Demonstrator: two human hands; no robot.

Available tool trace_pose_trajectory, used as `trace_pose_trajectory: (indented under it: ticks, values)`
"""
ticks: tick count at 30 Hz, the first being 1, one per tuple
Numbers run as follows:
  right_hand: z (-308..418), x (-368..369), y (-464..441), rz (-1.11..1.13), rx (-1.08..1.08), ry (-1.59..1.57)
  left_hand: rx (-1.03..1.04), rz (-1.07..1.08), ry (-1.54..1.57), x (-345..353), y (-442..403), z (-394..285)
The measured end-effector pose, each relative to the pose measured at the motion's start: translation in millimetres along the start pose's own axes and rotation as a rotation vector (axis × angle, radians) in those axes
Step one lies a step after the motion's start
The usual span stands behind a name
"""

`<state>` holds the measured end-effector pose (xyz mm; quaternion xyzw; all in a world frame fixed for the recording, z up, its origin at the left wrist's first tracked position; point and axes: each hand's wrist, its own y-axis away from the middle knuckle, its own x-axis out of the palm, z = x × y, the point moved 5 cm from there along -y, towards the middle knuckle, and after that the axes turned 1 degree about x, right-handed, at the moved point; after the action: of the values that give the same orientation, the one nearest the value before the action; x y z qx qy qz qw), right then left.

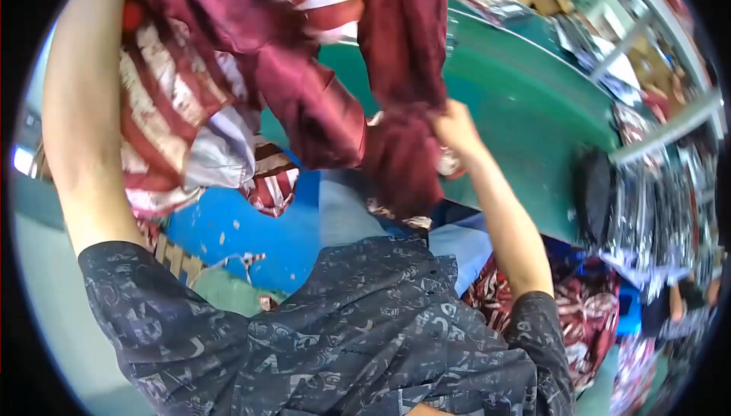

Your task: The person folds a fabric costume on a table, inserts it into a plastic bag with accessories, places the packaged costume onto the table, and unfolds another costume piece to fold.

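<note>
A maroon satin garment [304, 104] with cream-and-red patterned parts hangs in front of me, its upper part cut off by the top edge of the view. My right hand [455, 130] is closed on a bunched maroon part of it, at the garment's right side. Blur and cloth hide some of the fingertips. My left arm is raised along the left side, and the hand is beyond the top edge. Loose patterned folds [171, 104] hang beside the left forearm. The garment's kind cannot be made out.
A green table [525, 134] lies behind the garment. Plastic-wrapped packs [655, 210] are stacked at the right, by a grey metal frame [670, 127]. More maroon patterned cloth [586, 309] lies low at right. A blue surface [228, 226] with pale scuffs is below.
</note>
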<state>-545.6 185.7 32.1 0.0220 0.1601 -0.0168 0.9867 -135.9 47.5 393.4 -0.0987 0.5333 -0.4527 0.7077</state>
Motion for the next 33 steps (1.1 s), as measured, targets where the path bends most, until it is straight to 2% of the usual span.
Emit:
trace_pose_trajectory:
  ticks: [1, 2, 3, 4, 5, 6, 8, 9, 10, 13, 16, 18, 21, 22, 24, 25, 27, 29, 30, 33]
  values:
    - [-8.1, -27.6, -3.1, -0.105, -0.071, -0.072, -0.027, 0.025, -0.078, -0.9, 8.7, 17.3]
    - [-9.0, -72.0, -2.6, -0.163, 0.037, -0.033, -0.047, 0.056, -0.149, -0.2, 19.9, 31.8]
    - [-14.1, -127.7, -5.4, -0.29, 0.039, 0.066, -0.068, 0.096, -0.218, 7.2, 35.4, 47.3]
    - [-17.9, -185.3, -8.4, -0.387, -0.225, 0.122, -0.08, 0.144, -0.273, 17.7, 52.4, 57.5]
    - [4.6, -232.7, 5.4, -0.502, -0.096, 0.279, -0.108, 0.195, -0.322, 26.6, 84.7, 78.7]
    - [0.5, -294.5, 7.1, -0.515, -0.363, 0.423, -0.118, 0.255, -0.356, 39.2, 104.7, 83.4]
    - [-19.7, -427.1, 10.6, -0.668, -0.324, 0.88, -0.126, 0.409, -0.396, 72.6, 156.0, 88.9]
    - [-12.3, -468.7, 20.0, -0.668, -0.215, 1.077, -0.12, 0.5, -0.403, 89.2, 182.7, 84.9]
    - [2.6, -497.2, 34.3, -0.752, -0.173, 1.101, -0.115, 0.584, -0.403, 107.4, 206.3, 80.9]
    - [35.1, -550.3, 74.9, -0.94, -0.063, 1.31, -0.12, 0.655, -0.396, 133.0, 232.5, 69.4]
    - [43.0, -600.8, 100.6, -0.989, -0.101, 1.425, -0.189, 0.466, -0.353, 130.6, 189.8, 74.2]
    - [72.1, -602.1, 115.5, -1.018, -0.11, 1.493, -0.215, 0.304, -0.311, 122.3, 145.7, 77.1]
    - [135.2, -527.7, 168.1, -1.323, 0.302, 1.152, -0.215, 0.09, -0.213, 117.3, 78.5, 74.4]
    - [109.8, -584.8, 169.8, -1.294, 0.376, 1.221, -0.208, 0.047, -0.169, 121.3, 62.0, 67.5]
    - [32.9, -710.1, 175.6, -1.044, 0.465, 1.416, -0.158, 0.068, -0.03, 145.2, 53.5, 43.8]
    - [-3.9, -729.4, 188.1, -0.93, 0.453, 1.445, -0.117, 0.14, 0.073, 165.1, 66.1, 22.0]
    - [-65.4, -719.9, 206.2, -0.711, 0.231, 1.404, -0.014, 0.394, 0.322, 206.5, 97.4, -25.0]
    - [-83.3, -641.1, 225.8, -0.656, 0.313, 1.178, 0.088, 0.775, 0.603, 239.7, 145.4, -76.4]
    - [-90.8, -625.5, 232.6, -0.636, 0.346, 1.183, 0.113, 0.978, 0.742, 249.5, 167.3, -95.7]
    - [-135.9, -595.0, 255.1, -0.292, 0.616, 1.058, 0.046, 1.54, 1.037, 259.6, 245.0, -131.2]
